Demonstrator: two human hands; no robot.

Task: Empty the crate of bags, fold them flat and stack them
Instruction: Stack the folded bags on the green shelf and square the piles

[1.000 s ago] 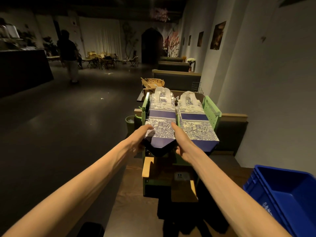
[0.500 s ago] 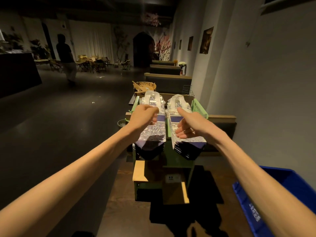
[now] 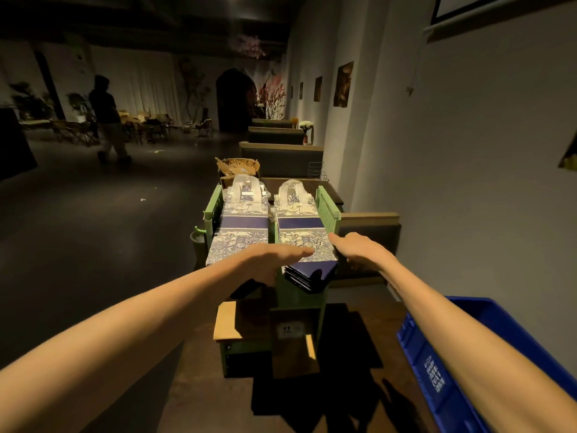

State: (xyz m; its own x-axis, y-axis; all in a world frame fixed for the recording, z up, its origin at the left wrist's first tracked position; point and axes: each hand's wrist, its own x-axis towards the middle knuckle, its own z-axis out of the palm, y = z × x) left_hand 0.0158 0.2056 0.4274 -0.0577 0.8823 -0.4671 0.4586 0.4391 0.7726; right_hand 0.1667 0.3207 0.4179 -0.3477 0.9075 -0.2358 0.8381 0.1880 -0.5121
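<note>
Two stacks of flat-folded blue-and-white patterned bags lie side by side on a green rack (image 3: 326, 207): a left stack (image 3: 242, 225) and a right stack (image 3: 298, 225), white handles pointing away from me. My left hand (image 3: 274, 259) lies flat, palm down, across the near ends, its fingertips on the right stack. My right hand (image 3: 359, 250) has its fingers stretched along the right stack's outer edge; neither hand grips anything. The blue crate (image 3: 437, 364) stands at lower right, its inside out of sight.
The rack stands on a dark wooden table (image 3: 199, 398). A torn cardboard box (image 3: 239, 165) sits behind the stacks. A grey wall runs along the right, with booth benches (image 3: 281, 157) beyond. Far left, a person (image 3: 107, 117) walks on the open dark floor.
Both hands were curled on top of their own stacks. Now they are spread: the left has slid right onto the right stack, the right has moved out to that stack's right edge.
</note>
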